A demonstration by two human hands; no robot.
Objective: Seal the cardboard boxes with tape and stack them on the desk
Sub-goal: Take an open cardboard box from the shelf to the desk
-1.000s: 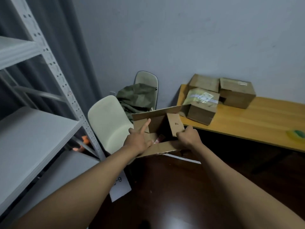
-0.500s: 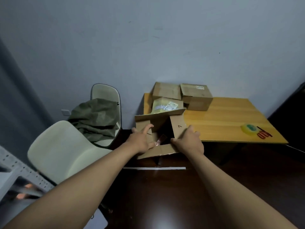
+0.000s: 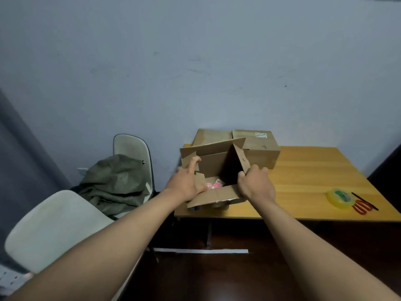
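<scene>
My left hand (image 3: pixel 187 184) and right hand (image 3: pixel 255 184) grip the open cardboard box (image 3: pixel 213 168) by its flaps over the desk (image 3: pixel 303 181) edge; flaps may buckle, spilling pink contents (image 3: pixel 213 184).

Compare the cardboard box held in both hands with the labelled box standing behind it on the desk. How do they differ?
The held box has its flaps open, showing pink contents; the labelled box is closed. The left hand and right hand grip the held box; nothing touches the labelled box. Only the labelled box shows a white sticker. Both are brown cardboard.
</scene>
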